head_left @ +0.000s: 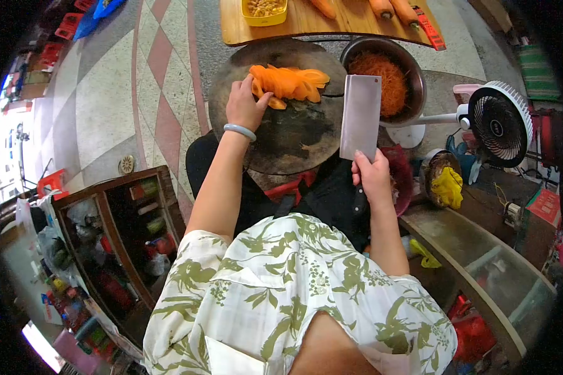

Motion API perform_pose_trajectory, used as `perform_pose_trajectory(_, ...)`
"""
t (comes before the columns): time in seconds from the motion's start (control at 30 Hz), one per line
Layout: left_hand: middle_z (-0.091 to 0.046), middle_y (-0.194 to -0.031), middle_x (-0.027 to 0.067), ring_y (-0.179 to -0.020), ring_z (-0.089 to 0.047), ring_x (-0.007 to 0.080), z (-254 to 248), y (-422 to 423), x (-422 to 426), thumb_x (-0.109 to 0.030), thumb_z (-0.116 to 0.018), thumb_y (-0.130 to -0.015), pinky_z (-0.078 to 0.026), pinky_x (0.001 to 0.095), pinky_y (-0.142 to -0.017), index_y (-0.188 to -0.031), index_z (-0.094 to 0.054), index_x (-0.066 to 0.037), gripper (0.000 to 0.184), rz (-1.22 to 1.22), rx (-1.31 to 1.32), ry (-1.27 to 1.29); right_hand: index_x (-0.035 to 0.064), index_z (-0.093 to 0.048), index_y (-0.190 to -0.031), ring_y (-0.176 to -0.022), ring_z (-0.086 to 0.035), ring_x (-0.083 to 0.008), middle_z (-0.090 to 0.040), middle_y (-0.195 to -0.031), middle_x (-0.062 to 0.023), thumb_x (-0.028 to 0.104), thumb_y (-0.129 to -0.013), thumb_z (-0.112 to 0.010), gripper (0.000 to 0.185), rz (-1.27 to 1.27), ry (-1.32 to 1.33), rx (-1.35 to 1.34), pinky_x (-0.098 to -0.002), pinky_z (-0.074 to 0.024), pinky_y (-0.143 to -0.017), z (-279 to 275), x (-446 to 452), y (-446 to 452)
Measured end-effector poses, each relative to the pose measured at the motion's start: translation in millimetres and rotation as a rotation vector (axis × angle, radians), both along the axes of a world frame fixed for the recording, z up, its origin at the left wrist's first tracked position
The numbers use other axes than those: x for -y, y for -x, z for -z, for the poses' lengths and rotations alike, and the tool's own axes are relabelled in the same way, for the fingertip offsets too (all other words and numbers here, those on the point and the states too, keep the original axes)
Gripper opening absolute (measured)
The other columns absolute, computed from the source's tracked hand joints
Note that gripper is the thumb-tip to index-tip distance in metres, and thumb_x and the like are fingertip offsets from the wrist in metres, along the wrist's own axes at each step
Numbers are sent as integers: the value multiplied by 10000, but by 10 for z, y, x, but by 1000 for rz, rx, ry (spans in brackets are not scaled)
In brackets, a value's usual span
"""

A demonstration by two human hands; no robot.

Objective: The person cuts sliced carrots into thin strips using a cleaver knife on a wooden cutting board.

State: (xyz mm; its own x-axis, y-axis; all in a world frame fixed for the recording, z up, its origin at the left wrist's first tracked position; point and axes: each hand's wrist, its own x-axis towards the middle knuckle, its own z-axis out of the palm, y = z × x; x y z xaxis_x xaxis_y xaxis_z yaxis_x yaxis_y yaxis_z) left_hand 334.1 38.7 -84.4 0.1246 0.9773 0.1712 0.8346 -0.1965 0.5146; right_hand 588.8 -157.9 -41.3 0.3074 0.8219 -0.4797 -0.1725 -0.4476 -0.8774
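Orange carrot slices (291,81) lie fanned in an overlapping row on a round, dark-stained wooden chopping board (294,140). My left hand (246,105), with a pale bangle at its wrist, is closed over the left end of that row, thumb against a lower slice. In my right hand (372,175) is a cleaver (361,115), gripped by its black handle. Its broad blade points away from me, over the board's right edge and apart from the slices. Beyond it, shredded carrot (381,81) fills part of a metal bowl (419,94).
A wooden table (350,25) at the top bears a yellow container (266,19), whole carrots (381,7) and a red-handled tool (430,31). A fan (497,122) stands at right. A wooden cabinet (103,219) is at left, a glass-topped one (475,269) at lower right.
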Motion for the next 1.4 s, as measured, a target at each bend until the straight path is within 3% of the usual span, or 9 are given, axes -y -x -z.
perform_pose_trajectory(0.23,-662,-1061,175,-955,-667,358,231,301,-113,-146,-674,-847,-541,412,-860,-1177,-659,-28,351,-45,275,75,4,-565,-950,-477,-521,-90,-574,-676,-29,157,-976,-591,157,-45,32,37,-254,-422,-436,-60,-14,97)
perform_pose_trajectory(0.37,-734,-1014,143,-916,-705,236,271,550,16,-72,-599,-892,-546,330,-842,-1110,-699,10,252,-197,538,188,5,-583,-967,-480,-524,-87,-575,-666,-23,172,-973,-603,168,-96,25,78,-251,-423,-441,-74,-71,122)
perform_pose_trajectory(0.4,-718,-1069,82,-955,-664,145,221,587,73,-49,-597,-921,-526,278,-843,-1149,-688,36,260,-160,638,341,5,-587,-970,-481,-525,-87,-576,-663,-21,175,-972,-607,171,-108,26,89,-251,-423,-442,-82,-87,131)
perform_pose_trajectory(0.5,-714,-1061,68,-954,-657,138,21,401,415,-24,-614,-921,-521,278,-854,-1146,-686,30,242,38,755,562,6,-594,-971,-500,-534,-73,-580,-666,-5,190,-975,-604,184,-172,15,150,-260,-428,-451,-106,-144,163)
perform_pose_trajectory(0.63,-733,-1008,93,-922,-677,154,-28,53,757,-53,-688,-891,-532,283,-833,-1082,-695,7,200,271,661,759,12,-606,-984,-585,-645,-232,-648,-710,-100,193,-960,-616,182,-356,-105,451,-358,-496,-530,-180,-222,184)
perform_pose_trajectory(0.8,-681,-1004,154,-937,-678,312,31,-126,876,-62,-725,-835,-545,361,-835,-1087,-672,-19,261,382,299,361,55,-629,-1001,-796,-661,-402,-678,-846,-186,189,-917,-644,158,-596,-223,933,-476,-536,-660,-120,-257,170)
perform_pose_trajectory(0.9,-629,-1062,176,-959,-637,382,-110,-182,956,-63,-731,-786,-546,414,-814,-1096,-657,-32,321,300,185,126,86,-636,-1003,-757,-671,-376,-686,-860,-144,188,-914,-641,136,-596,-336,1036,-469,-544,-643,-15,-220,161)
perform_pose_trajectory(1.2,-611,-1151,171,-1082,-581,380,-42,-203,1355,-63,-691,-758,-488,450,-937,-1123,-669,-47,365,499,48,-81,129,-638,-1072,-635,-658,-329,-617,-743,-102,179,-894,-648,186,-824,-371,1205,-429,-541,-534,29,-211,169)
perform_pose_trajectory(1.4,-619,-1170,146,-1096,-587,355,57,-149,1341,-80,-676,-764,-481,436,-957,-1157,-675,-54,394,547,68,-91,121,-640,-1148,-695,-662,-330,-655,-822,-109,129,-889,-669,261,-818,-267,1111,-422,-537,-570,7,-20,283)
